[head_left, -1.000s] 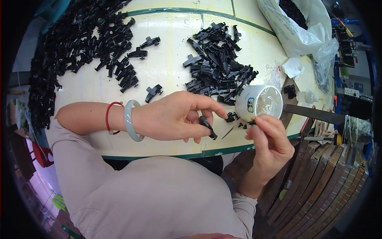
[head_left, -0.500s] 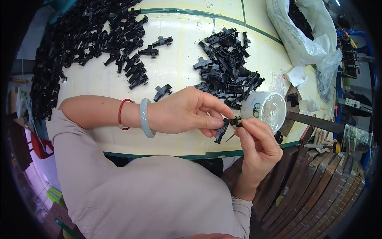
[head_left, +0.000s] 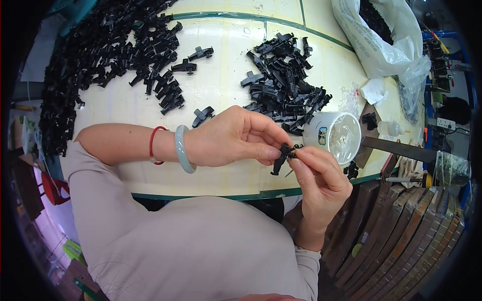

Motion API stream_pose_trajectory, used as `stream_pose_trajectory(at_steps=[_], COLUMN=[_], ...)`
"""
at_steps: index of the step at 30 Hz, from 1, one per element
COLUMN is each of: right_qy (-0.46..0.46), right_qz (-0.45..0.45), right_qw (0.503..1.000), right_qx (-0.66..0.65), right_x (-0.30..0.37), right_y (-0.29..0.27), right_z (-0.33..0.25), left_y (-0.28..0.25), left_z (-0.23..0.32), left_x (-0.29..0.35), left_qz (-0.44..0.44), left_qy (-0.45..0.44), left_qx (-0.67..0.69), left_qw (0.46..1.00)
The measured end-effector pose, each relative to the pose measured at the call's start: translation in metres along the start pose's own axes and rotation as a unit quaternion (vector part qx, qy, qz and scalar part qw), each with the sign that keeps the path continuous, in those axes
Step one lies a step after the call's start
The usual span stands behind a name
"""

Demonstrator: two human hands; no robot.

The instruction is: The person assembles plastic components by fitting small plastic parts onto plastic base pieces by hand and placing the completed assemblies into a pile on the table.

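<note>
Between the thumb and fingers of my left hand (head_left: 246,140) is a black plastic part (head_left: 278,164), its long end pointing down toward the table's near edge. My right hand (head_left: 321,180) pinches a small black piece (head_left: 296,147) against the upper end of that part. Fingertips hide most of the small piece, so I cannot tell whether the two are joined. A thin metal point (head_left: 288,173) shows just below the right fingertips. Beyond my hands lies a heap of similar black parts (head_left: 281,80), and one loose part (head_left: 203,116) rests near my left wrist.
A larger pile of black parts (head_left: 115,55) covers the table's left side. Right of my hands, a white cup (head_left: 315,131) lies beside a dark flat bar (head_left: 396,150). A white plastic bag (head_left: 351,25) of black pieces stands at the far right.
My right hand has shifted slightly left, bringing the small black piece up against the held part. That part has turned a little in my left fingers.
</note>
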State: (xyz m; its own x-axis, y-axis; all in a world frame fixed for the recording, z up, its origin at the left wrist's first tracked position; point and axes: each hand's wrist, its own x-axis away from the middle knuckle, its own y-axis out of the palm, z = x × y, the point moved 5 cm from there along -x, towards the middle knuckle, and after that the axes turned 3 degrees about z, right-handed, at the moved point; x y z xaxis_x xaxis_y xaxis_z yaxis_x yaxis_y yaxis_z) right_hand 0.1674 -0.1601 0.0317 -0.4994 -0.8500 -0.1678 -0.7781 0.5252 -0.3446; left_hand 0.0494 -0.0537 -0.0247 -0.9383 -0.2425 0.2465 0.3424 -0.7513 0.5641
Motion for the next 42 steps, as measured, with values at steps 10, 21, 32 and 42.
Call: stream_pose_trajectory(at_steps=[10, 21, 32, 42], right_qy=[-0.033, 0.001, -0.005, -0.069], right_qz=[-0.015, 0.122, 0.05, 0.111], right_qw=[0.999, 0.992, 0.953, 0.93], right_qx=[0.03, 0.044, 0.299, 0.344], right_x=[0.001, 0.014, 0.032, 0.045], right_y=[0.004, -0.027, -0.06, -0.038], right_z=[-0.002, 0.001, 0.013, 0.054], left_y=[0.002, -0.021, -0.035, 0.033], left_z=[0.005, 0.023, 0.06, 0.018], left_x=[0.007, 0.028, 0.062, -0.001], left_qz=[0.031, 0.168, 0.292, -0.019], left_qy=[0.05, 0.023, 0.189, 0.329], left_qx=[-0.067, -0.28, -0.717, -0.679], left_qw=[0.996, 0.945, 0.604, 0.656])
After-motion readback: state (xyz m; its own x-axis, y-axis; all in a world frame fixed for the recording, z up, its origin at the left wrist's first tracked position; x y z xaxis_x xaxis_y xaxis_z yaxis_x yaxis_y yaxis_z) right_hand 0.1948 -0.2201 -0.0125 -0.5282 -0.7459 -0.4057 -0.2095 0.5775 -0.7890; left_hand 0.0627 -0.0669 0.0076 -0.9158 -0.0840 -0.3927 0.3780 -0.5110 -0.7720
